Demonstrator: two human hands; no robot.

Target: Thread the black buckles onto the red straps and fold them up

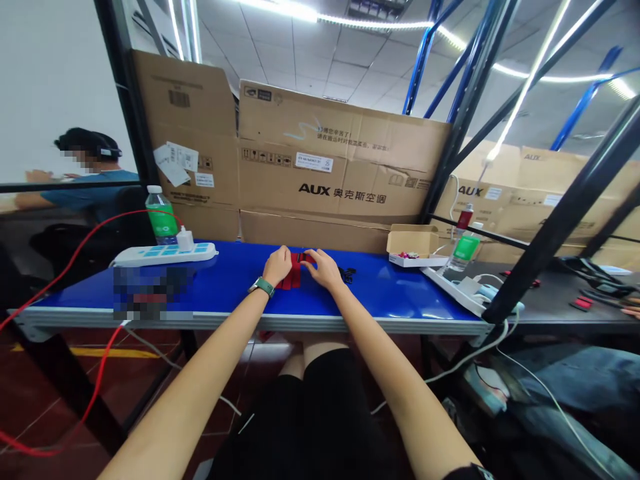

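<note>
A red fabric strip [295, 272] hangs in folds between my two hands over the blue tabletop. My left hand [278, 265], with a green-banded watch at the wrist, is closed with its fingertips on the strip's left side. From the right, my right hand [324, 268] curls its thumb and forefinger around the strip's upper right part, by a small dark piece too small to name. Small black plastic pieces [347, 274] lie just right of my right hand. Their exact shape cannot be made out.
A white power strip [165, 254] and a green-labelled bottle [161, 217] stand at the left. An open carton [415, 250] with small items, another bottle [465, 250] and a second power strip [460, 290] are right. Cardboard [340, 167] walls the back. A person [100, 173] sits beyond, left.
</note>
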